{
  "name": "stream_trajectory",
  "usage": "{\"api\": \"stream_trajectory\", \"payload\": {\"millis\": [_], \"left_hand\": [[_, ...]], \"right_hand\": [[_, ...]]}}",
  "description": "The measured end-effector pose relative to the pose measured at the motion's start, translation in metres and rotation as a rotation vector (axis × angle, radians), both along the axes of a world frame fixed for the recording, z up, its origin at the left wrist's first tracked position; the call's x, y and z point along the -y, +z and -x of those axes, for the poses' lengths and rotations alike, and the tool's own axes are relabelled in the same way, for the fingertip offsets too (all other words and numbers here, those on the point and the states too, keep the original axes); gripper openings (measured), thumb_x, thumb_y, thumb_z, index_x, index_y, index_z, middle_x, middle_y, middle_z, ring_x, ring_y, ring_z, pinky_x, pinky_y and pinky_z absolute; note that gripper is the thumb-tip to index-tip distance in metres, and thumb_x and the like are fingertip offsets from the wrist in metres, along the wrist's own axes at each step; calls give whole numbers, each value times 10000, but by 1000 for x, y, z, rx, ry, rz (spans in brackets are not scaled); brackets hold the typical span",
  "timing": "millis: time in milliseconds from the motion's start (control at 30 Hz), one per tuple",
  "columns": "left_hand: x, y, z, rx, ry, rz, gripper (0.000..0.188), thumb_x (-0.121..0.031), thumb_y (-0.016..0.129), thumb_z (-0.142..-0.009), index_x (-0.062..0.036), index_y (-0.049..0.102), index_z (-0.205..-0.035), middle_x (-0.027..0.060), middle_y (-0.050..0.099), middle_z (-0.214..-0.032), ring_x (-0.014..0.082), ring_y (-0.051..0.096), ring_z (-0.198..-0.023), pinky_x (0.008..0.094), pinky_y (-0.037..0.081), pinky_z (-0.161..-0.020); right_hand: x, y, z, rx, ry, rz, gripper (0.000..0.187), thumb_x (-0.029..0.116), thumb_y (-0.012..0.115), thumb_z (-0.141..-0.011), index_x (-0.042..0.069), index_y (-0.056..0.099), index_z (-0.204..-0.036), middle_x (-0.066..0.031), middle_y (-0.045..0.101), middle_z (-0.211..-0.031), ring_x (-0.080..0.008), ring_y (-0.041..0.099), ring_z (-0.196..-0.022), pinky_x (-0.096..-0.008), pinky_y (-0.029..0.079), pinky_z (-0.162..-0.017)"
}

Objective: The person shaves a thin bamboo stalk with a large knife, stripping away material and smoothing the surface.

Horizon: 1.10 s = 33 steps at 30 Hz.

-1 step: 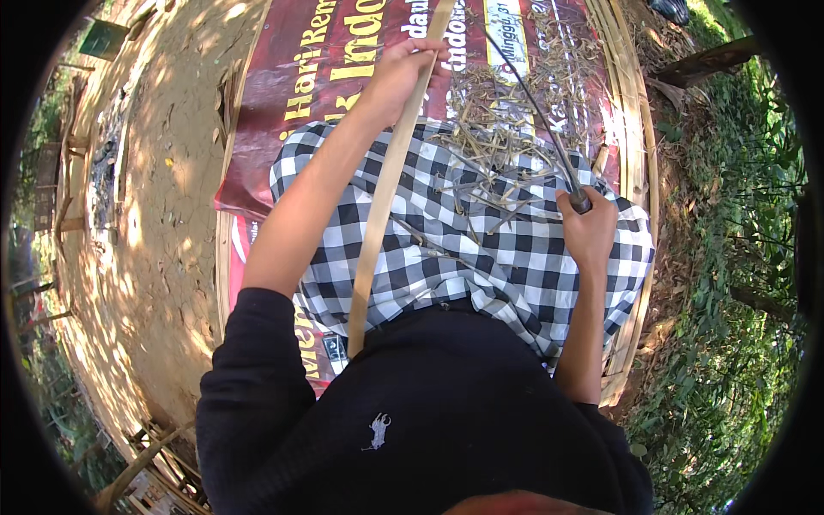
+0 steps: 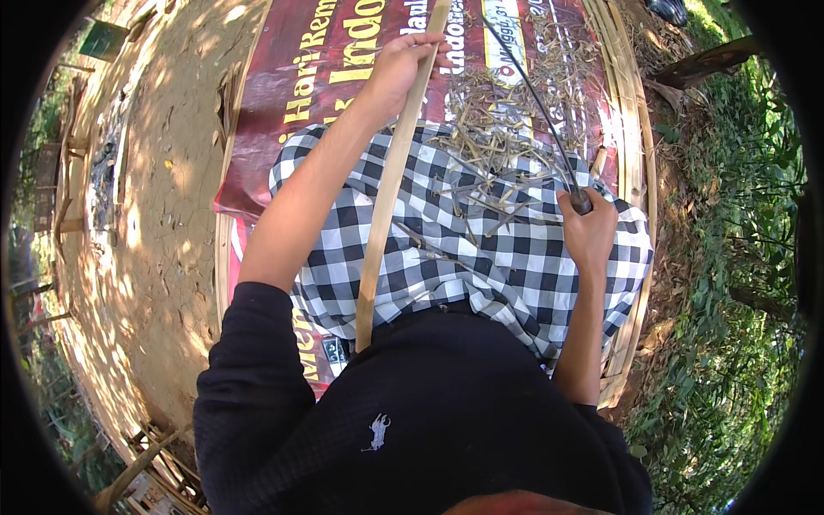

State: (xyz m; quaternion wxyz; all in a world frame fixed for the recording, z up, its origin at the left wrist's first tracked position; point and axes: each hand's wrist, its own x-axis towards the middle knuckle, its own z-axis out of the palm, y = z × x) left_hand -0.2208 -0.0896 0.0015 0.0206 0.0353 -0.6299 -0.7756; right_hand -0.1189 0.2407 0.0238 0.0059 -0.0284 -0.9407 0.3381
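Wooden strip (image 2: pixel 382 215) in the left hand (image 2: pixel 403 73), knife (image 2: pixel 548 120) in the right hand (image 2: pixel 590 227)

In the head view, grips the strip with bent fingers and thumb of the left hand, at the upper centre of the frame. Holds the strip slantwise, from the top edge down to the black sweater (image 2: pixel 429 386) just left of centre; cannot tell how far past the top edge.

Closes the right hand around the knife's handle, right of centre. Points the long, thin, dark blade up and leftward, toward the top of the frame, with a gap between blade and strip.

Wears a small pale emblem (image 2: pixel 376 432) on the sweater, at lower centre. Has a black-and-white checked cloth (image 2: pixel 506 275) spread across the lap, in the middle of the frame. Carries thin dry scraps (image 2: pixel 493 159) on that cloth, between strip and knife, with more strewn upward over a red banner (image 2: pixel 257 112) with yellow and white lettering. Borders the banner on the right with pale slats (image 2: pixel 633 112).

Shows bare brown ground (image 2: pixel 180 172) in patchy sunlight at left, with a green box (image 2: pixel 103 39) at upper left. Shows leafy plants (image 2: pixel 730 240) down the right side, below a dark log (image 2: pixel 708 62) at upper right.
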Motion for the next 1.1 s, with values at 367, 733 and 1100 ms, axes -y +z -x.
{"api": "stream_trajectory", "payload": {"millis": [367, 733, 1100], "left_hand": [[15, 56, 102, -267, 170, -116, 430, 9, 495, -947, 14, 470, -1376, 147, 576, -1231, 205, 649, -1055, 282, 520, -875], [-33, 62, -44, -340, 244, -109, 652, 8, 487, -1017, 32, 113, -1550, 283, 321, -1535, 272, 432, -1409, 312, 382, -1146], [-82, 58, -170, -124, 387, -120, 459, -47, 495, -1041, 5, 336, -1468, 164, 550, -1340, 312, 501, -1356, 392, 463, -1110]], "right_hand": [[-35, 38, -9, -66, -187, 130, 422, 213, 759, -865, -47, 515, -639, -11, 424, -519, -90, 330, -544, -337, 268, -503], [-19, 65, -18, -66, -288, 341, 301, 222, 747, -905, -60, 727, -1007, 68, 451, -601, -42, 366, -588, -262, 256, -524], [33, 48, -27, -39, 8, 498, 630, 232, 743, -922, -23, 499, -1444, 34, 498, -578, -28, 371, -545, -235, 249, -488]]}}
